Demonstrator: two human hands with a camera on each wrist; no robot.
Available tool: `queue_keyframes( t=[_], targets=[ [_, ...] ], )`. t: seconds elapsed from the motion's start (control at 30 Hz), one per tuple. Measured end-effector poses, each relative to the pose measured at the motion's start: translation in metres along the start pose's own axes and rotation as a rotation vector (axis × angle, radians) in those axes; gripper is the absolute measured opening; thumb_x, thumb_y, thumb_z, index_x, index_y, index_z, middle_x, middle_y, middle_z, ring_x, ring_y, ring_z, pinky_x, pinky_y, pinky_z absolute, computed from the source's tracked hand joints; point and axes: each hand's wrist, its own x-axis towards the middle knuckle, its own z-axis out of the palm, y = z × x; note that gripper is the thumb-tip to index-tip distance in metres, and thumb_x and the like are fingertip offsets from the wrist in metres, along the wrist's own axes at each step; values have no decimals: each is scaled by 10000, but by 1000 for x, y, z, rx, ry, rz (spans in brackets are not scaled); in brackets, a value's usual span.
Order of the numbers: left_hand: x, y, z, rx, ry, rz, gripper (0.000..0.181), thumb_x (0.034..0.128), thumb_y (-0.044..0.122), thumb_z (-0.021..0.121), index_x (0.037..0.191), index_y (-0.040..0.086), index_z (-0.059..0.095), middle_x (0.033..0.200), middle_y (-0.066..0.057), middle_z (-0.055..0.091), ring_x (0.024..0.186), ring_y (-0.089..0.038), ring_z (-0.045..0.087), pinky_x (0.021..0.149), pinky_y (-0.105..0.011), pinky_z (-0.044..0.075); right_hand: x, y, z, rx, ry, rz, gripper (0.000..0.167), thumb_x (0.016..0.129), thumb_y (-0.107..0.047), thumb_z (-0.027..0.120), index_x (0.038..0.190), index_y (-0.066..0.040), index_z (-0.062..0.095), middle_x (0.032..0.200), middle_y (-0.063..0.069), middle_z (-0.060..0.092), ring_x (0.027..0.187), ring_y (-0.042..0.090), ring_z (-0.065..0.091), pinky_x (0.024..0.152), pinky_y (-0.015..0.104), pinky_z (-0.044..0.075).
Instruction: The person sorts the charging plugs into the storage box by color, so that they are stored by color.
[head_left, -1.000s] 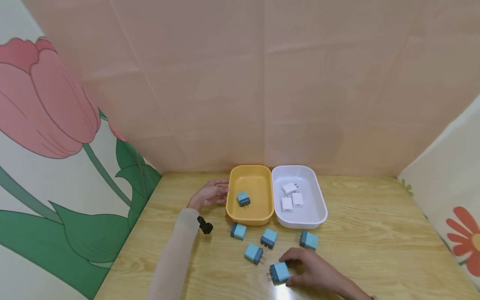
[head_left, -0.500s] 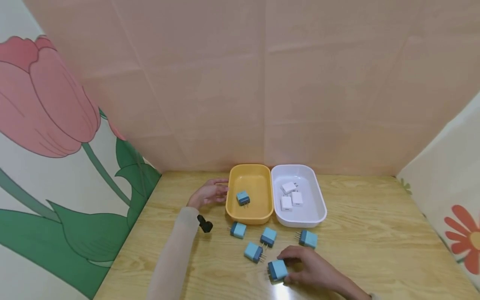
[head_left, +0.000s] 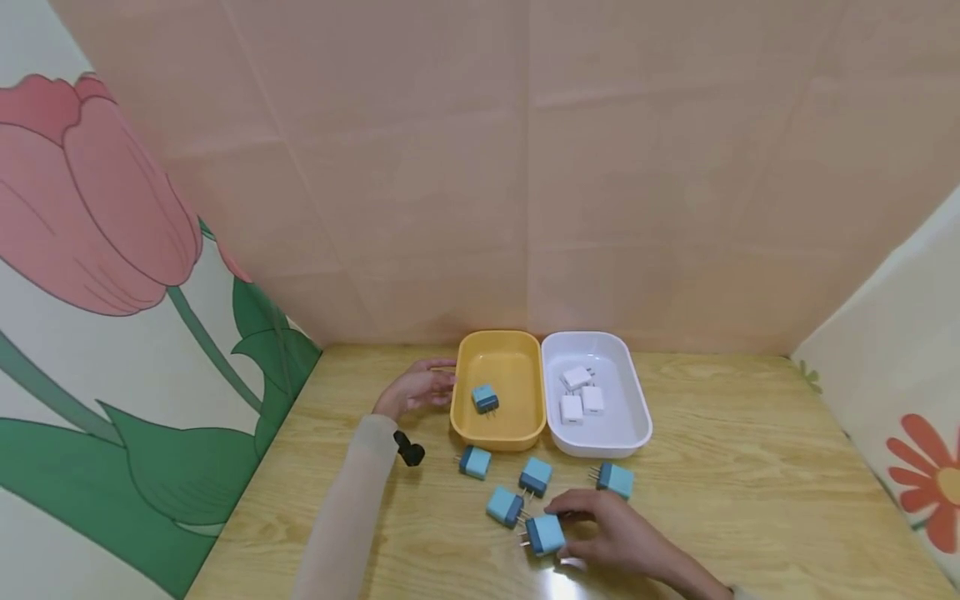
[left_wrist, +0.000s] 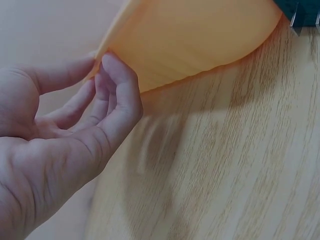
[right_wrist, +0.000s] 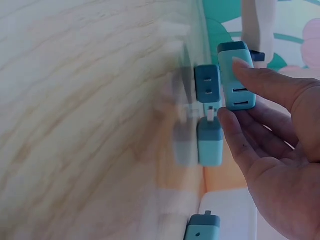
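My right hand (head_left: pixel 611 533) pinches a light-and-dark-blue plug charger (head_left: pixel 545 534) between thumb and fingers. In the right wrist view this charger (right_wrist: pixel 237 77) shows two slots on one face and stands slightly off the tabletop. Close by lie several more such chargers, one (head_left: pixel 506 506) just beyond the held one and another (head_left: pixel 615 480) past my knuckles. At the left side of the orange tray (head_left: pixel 498 443), my left hand (head_left: pixel 415 390) holds the rim with bent fingers. The left wrist view has its thumb and fingertips (left_wrist: pixel 112 62) meeting at the tray's edge.
Inside the orange tray lies one blue charger (head_left: pixel 485 398). Against its right side stands a white tray (head_left: pixel 633 425) with several white chargers (head_left: pixel 572 409). Both trays are near the pink backdrop (head_left: pixel 525 167). The wood-grain table (head_left: pixel 750 467) extends to both sides.
My right hand has slid a little left with the held charger, bringing it nearer the other blue chargers. The left hand and both trays look unmoved.
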Motion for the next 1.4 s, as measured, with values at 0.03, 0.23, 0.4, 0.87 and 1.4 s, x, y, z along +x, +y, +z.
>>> queue_keyframes(
  t=[0.03, 0.23, 0.4, 0.87, 1.4],
  targets=[
    [0, 0, 0, -1, 2, 2, 527, 1029, 54, 628, 1539, 108, 508, 1310, -185, 723, 1048, -190, 713, 852, -326, 611, 1, 0, 0, 13, -1, -5, 458, 831, -340, 890, 1228, -160, 752, 1205, -51, 778, 1099, 59, 705, 952, 332, 601],
    [1, 0, -1, -11, 13, 10, 525, 1020, 29, 628, 1528, 101, 515, 1285, -187, 727, 1026, -186, 713, 860, -332, 612, 11, -5, -3, 118, -30, -10, 435, 851, -254, 883, 1244, -126, 748, 1222, -7, 776, 1084, 26, 702, 943, 315, 615],
    [2, -1, 1, -5, 6, 18, 525, 1021, 28, 623, 1530, 96, 514, 1287, -193, 731, 1043, -203, 722, 854, -335, 616, 16, -9, -8, 175, -49, 6, 415, 862, -254, 875, 1243, -153, 744, 1229, -9, 765, 1073, 39, 712, 935, 305, 617],
    [1, -2, 2, 2, 7, 15, 528, 1038, 39, 599, 1552, 101, 494, 1325, -199, 710, 1049, -191, 704, 843, -313, 597, 19, -13, -19, 276, 59, -79, 418, 849, -120, 866, 1245, -82, 738, 1218, 107, 774, 1043, 97, 745, 919, 364, 629],
    [1, -2, 3, 2, 17, 8, 511, 1040, 30, 592, 1537, 114, 509, 1312, -178, 716, 994, -164, 715, 860, -328, 604, 13, -12, -46, 365, 88, 96, 470, 859, -181, 871, 1293, -71, 729, 1249, 169, 764, 1066, 149, 767, 906, 329, 632]
  ],
)
